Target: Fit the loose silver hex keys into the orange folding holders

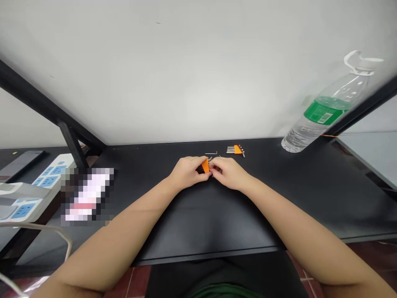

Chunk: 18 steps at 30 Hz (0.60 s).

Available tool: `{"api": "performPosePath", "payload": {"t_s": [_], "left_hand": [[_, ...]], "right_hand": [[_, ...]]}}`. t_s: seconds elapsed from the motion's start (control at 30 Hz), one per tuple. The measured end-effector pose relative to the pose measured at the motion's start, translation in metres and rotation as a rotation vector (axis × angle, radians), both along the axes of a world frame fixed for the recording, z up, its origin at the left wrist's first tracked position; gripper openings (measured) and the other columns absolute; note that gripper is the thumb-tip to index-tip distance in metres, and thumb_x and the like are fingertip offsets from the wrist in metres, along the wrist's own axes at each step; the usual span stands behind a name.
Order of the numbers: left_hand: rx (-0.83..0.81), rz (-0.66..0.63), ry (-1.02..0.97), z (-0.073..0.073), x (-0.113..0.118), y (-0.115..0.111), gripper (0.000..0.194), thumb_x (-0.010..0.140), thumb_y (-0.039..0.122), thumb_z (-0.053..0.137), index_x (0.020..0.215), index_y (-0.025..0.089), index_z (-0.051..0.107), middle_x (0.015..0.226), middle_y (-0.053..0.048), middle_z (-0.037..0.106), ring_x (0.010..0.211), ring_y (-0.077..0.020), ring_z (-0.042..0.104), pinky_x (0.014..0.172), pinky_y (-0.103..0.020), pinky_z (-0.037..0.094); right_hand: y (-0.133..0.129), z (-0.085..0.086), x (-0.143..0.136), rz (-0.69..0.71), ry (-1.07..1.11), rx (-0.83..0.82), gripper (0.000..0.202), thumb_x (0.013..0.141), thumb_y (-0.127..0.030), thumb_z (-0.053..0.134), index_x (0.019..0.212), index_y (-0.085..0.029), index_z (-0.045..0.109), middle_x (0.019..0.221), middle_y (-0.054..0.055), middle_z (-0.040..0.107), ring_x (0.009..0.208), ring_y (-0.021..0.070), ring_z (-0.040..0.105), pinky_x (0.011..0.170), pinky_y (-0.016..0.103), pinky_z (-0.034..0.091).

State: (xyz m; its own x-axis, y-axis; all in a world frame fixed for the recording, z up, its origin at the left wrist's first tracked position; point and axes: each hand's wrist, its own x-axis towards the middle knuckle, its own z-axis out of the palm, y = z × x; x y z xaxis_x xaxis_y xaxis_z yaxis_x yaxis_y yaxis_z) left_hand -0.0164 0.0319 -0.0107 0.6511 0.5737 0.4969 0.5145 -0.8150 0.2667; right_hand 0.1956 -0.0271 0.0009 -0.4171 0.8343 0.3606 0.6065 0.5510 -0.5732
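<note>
Near the middle of the black table, my left hand [190,172] grips an orange holder [205,166] between thumb and fingers. Thin metal keys show at its right side. My right hand [227,171] is closed at that side, its fingertips pinched by the key ends; what exactly they grip is too small to tell. Just behind my hands lies a single L-shaped hex key [211,153]. A second orange holder [237,149] with several metal keys in it lies flat behind my right hand.
A clear water bottle [328,109] with a green label stands at the back right. On the left are a pixelated object [88,194], a white power strip [46,186] and a cable. A black frame bar [72,142] rises there. The wall [192,74] closes the back.
</note>
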Motion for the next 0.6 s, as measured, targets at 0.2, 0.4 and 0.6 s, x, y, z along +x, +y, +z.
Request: {"api": "performPosePath", "payload": {"t_s": [0.2,0.4,0.6], "left_hand": [[-0.087,-0.004,-0.013,-0.002,-0.003,0.003,0.036,0.089,0.047,0.07,0.117,0.024,0.067,0.092,0.0,0.075,0.075,-0.0154,0.069,0.072,-0.026,0.052],[-0.115,0.046,-0.055,-0.003,-0.003,0.005,0.041,0.09,0.044,0.07,0.126,0.024,0.066,0.102,-0.001,0.077,0.08,-0.016,0.071,0.075,-0.026,0.054],[-0.079,0.124,-0.107,-0.007,-0.003,0.009,0.046,0.092,0.041,0.065,0.133,0.019,0.064,0.111,-0.006,0.076,0.083,-0.0175,0.071,0.08,-0.029,0.058]], "right_hand": [[0.015,-0.004,0.022,-0.229,-0.048,-0.001,0.012,0.094,-0.016,0.055,0.1,-0.019,0.065,0.088,0.002,0.066,0.08,0.0169,0.061,0.076,0.03,0.046],[0.027,-0.011,0.037,-0.33,-0.36,-0.039,0.027,0.1,-0.021,0.056,0.123,-0.02,0.07,0.118,0.012,0.064,0.095,0.0207,0.063,0.081,0.032,0.049],[0.019,0.0,0.026,-0.379,-0.5,-0.077,0.016,0.096,-0.013,0.055,0.095,-0.016,0.071,0.107,0.013,0.067,0.089,0.0219,0.064,0.078,0.033,0.05]]}}
